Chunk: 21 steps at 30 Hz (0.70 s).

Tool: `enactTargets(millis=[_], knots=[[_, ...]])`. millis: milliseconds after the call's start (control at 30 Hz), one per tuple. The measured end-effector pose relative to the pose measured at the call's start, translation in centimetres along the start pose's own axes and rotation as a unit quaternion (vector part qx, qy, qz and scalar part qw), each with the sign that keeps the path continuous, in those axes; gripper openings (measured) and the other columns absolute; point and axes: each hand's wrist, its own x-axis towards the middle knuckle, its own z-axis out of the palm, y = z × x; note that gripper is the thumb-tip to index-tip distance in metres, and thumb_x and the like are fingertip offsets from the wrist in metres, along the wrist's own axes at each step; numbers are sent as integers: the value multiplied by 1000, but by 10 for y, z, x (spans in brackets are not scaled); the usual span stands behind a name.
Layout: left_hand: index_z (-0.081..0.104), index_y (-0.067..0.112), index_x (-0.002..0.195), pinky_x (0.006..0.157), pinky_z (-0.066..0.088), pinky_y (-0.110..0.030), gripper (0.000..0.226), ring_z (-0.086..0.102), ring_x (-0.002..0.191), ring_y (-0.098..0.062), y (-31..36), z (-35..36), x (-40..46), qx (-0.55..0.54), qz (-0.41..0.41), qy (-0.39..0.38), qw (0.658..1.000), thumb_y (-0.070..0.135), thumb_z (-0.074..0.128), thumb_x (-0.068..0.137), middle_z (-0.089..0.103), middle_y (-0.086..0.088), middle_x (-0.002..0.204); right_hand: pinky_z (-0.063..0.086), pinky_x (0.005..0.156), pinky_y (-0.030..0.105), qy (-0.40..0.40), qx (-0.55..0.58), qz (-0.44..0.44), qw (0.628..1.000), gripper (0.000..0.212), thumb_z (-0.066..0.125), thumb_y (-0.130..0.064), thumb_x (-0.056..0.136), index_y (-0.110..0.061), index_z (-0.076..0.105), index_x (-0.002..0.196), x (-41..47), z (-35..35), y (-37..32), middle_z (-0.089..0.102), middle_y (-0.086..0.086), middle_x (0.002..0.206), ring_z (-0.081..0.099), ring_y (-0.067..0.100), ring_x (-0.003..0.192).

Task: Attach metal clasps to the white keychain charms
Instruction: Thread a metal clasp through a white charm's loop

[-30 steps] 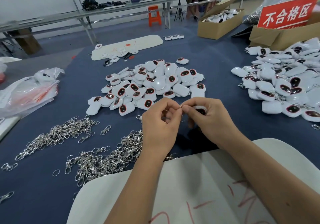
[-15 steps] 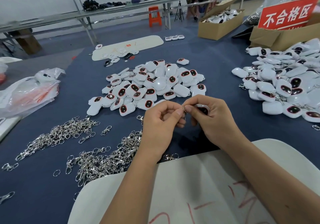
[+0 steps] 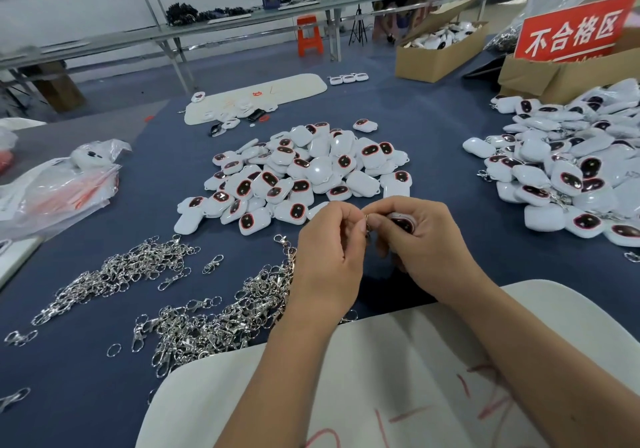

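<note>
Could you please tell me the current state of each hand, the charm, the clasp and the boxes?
Left hand: pinching the clasp.
Right hand: gripping a charm.
Charm: held, mostly hidden.
Clasp: at the charm, attachment unclear.
Long cardboard box: open, holding charms.

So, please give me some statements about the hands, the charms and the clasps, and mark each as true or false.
1. The right hand holds a white charm. True.
2. The loose metal clasps lie right of the hands. False: they lie to the left.
3. The left hand rests flat on the table. False: it is raised, fingertips meeting the right hand's.
4. A red sign stands at the far right. True.
</note>
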Motion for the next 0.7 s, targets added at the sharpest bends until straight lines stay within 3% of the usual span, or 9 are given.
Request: enactTargets(millis=[167,367,500,633,700], knots=[[60,15,93,67,42,-19,7,56,77,-12,0,0,-1,62,58,10,996,14,56,99,61,7,81,44,43,20,11,19,34,999,18,68,-7,100,-16,80,90,0,-1,0,66,-3,60,55,7,51],[57,12,94,70,45,-33,7,55,80,-13,4,-1,-2,97,119,19,988,13,55,100,60,4,88,44,44,24,0,48,39,998,17,68,-11,101,-17,80,90,-1,-5,-3,64,2,62,56,11,53],[58,12,93,70,45,-31,7,54,80,-12,4,-1,-1,94,130,16,987,10,56,100,59,4,89,43,44,26,-5,81,47,996,16,69,-10,100,-15,78,88,0,-6,-2,64,8,65,56,17,59],[61,12,93,72,48,-30,7,59,80,-13,2,-1,-2,61,106,6,993,8,60,98,63,6,87,43,51,15,25,-10,-32,999,22,67,3,97,-14,76,86,-2,-4,-1,64,-4,61,53,7,51],[62,14,93,71,49,-32,7,61,79,-16,2,-1,-2,44,94,3,995,10,59,97,64,5,84,43,57,12,32,-55,-75,995,23,67,9,94,-11,75,87,-3,-2,-1,65,-10,66,56,9,54]])
